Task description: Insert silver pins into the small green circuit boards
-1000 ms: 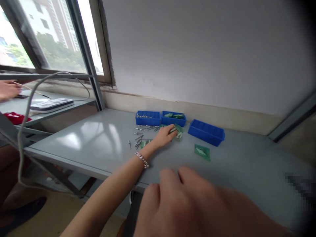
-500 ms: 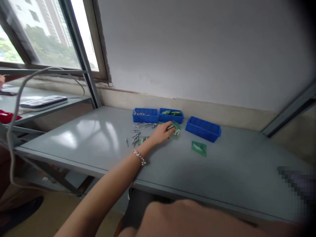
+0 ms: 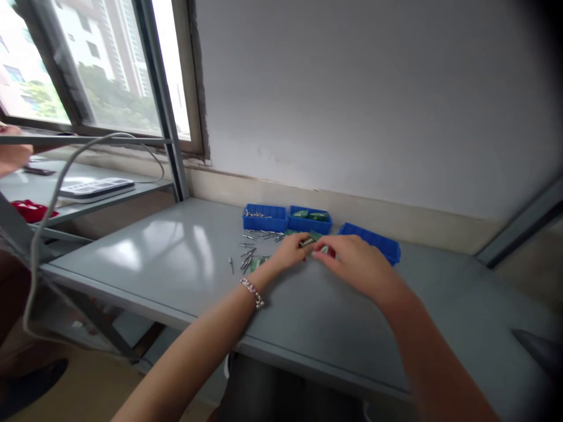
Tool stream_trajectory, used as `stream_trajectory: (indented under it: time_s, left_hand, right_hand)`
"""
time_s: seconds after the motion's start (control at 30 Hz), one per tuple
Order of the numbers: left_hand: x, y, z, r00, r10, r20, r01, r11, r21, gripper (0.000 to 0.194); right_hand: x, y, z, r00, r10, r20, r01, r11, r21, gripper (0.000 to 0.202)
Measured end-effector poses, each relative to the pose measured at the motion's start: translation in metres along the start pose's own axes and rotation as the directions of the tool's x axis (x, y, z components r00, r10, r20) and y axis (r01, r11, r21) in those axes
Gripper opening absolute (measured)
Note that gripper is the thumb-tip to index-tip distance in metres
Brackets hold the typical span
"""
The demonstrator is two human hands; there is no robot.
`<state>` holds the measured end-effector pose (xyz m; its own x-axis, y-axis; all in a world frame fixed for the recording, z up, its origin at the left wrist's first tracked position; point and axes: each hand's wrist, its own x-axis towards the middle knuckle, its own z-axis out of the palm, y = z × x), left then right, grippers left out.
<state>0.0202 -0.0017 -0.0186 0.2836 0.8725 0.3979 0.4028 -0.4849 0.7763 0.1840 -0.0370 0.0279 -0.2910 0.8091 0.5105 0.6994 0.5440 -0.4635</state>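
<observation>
My left hand [image 3: 290, 251], with a chain bracelet on its wrist, has its fingers closed around a small green packet [image 3: 307, 241] with something pale in it. Close beside it on the right, my right hand [image 3: 358, 264] is in a pinch, its fingertips almost meeting those of the left. What the right fingers pinch is too small and blurred to name. Another green packet [image 3: 257, 265] lies beside my left wrist. Several thin metal pins, like rivets [image 3: 247, 258], are scattered to the left of that hand.
Against the wall stand three blue bins: one with small metal pieces [image 3: 265, 223], one with green packets [image 3: 310, 225], and a third [image 3: 383, 243] partly behind my right hand. A grey post [image 3: 162, 88] and white cable [image 3: 57, 193] are left; another person's hand [image 3: 15, 157] shows there.
My right hand has come in from below, up to my left hand. The single green packet at the right is no longer visible. The camera view has shifted slightly.
</observation>
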Motion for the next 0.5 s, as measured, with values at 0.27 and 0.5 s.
stream_trajectory:
  time_s: [0.27,0.5]
  left_hand:
    - [0.003,0.000,0.000,0.984,-0.172,0.047,0.175,0.982,-0.076,0.029]
    - [0.001,0.003,-0.002,0.979,-0.203,0.003,0.203,0.978,-0.052,0.033]
  right_hand:
    - [0.015,0.051,0.051,0.942,0.335,0.016,-0.290,0.789,0.542,0.050]
    - [0.006,0.050,0.055,0.897,0.345,0.275,-0.434,0.582,0.688,0.035]
